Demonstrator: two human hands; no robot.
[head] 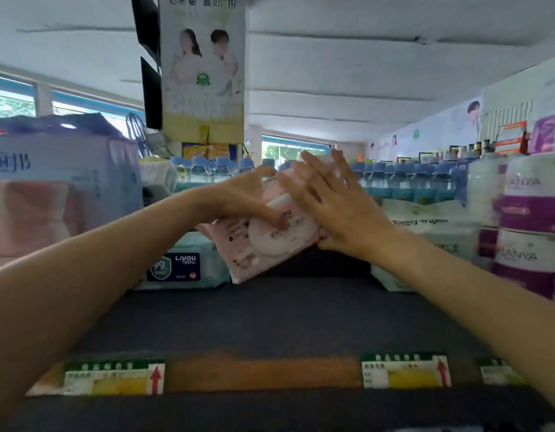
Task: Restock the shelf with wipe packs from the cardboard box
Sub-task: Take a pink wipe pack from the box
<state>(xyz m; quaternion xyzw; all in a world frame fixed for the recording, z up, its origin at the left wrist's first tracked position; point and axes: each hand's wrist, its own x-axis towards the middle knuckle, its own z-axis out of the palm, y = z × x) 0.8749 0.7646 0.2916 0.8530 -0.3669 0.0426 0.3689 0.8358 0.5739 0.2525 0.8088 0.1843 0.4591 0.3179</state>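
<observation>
Both hands hold the soft pink plastic wipe pack (263,232) tilted above the dark shelf (270,319), its long axis slanting down-left: left hand (245,198) grips its upper edge, right hand (335,204) lies flat-fingered against its right side.

We hold a wipe pack (263,232) over the shelf (270,319), left hand (242,198) at nine o'clock, right hand (332,207) at three. Another pack (182,263) lies at its eight o'clock, bottles (407,182) behind at one.

Both forearms are bare right up to the frame edge; the left hand (242,198) and right hand (338,207) wear no rings, watch or gloves.
</observation>
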